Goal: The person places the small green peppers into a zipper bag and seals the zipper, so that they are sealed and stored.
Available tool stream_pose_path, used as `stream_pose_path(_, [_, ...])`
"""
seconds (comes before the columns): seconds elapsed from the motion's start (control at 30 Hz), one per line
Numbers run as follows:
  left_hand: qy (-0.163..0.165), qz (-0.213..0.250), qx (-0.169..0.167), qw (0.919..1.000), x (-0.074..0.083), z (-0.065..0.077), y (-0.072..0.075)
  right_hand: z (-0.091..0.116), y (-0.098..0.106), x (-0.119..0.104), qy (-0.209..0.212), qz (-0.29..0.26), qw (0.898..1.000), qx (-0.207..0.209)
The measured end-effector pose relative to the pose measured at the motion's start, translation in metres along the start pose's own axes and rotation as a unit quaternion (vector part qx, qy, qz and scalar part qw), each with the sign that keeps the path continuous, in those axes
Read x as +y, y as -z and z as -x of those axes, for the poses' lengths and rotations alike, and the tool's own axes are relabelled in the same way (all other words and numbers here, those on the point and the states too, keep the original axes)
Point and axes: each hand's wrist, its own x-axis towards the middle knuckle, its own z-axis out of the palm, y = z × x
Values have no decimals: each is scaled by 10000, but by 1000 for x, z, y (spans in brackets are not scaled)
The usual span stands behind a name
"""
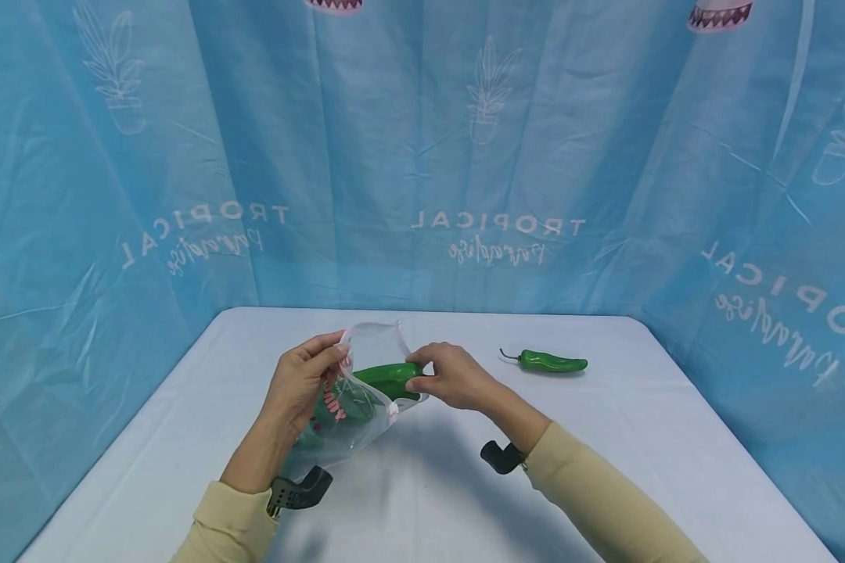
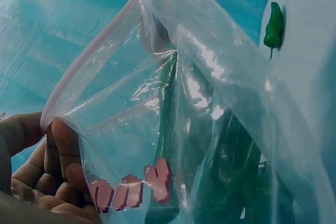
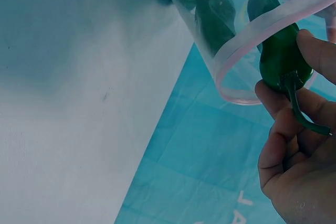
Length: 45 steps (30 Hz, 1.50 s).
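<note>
My left hand (image 1: 292, 385) pinches the pink-edged rim of a clear zip bag (image 1: 338, 444), whose mouth gapes toward the right. Between thumb and fingers of my right hand (image 1: 458, 377) is a green pepper (image 3: 283, 59), gripped at its stem end. Its tip is inside the bag mouth, while the curved stem stays outside. Several other green peppers (image 3: 215, 22) lie deeper in the bag, seen through the plastic. Pink printing (image 2: 160, 179) marks the bag's side. Another green pepper (image 1: 552, 362) lies on the table, to the right of my right hand.
A white-covered table (image 1: 422, 500) spreads beneath both hands. Blue printed curtains (image 1: 366, 156) hang behind it and along both sides. A black wrist camera (image 1: 301, 489) sits on the left wrist and another black camera (image 1: 501, 457) on the right.
</note>
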Motion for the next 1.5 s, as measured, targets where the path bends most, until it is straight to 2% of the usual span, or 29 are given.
stream_pose_path(0.73, [35, 28, 13, 10000, 0, 0, 0, -12, -13, -14, 153, -115, 9998, 8])
stream_pose_path(1.2, [-13, 29, -18, 10000, -1, 0, 2, -2, -4, 0, 2, -376, 9987, 354])
stream_pose_path(1.5, [-6, -47, 13, 10000, 0, -1, 1, 7, 5, 14, -375, -599, 9950, 710])
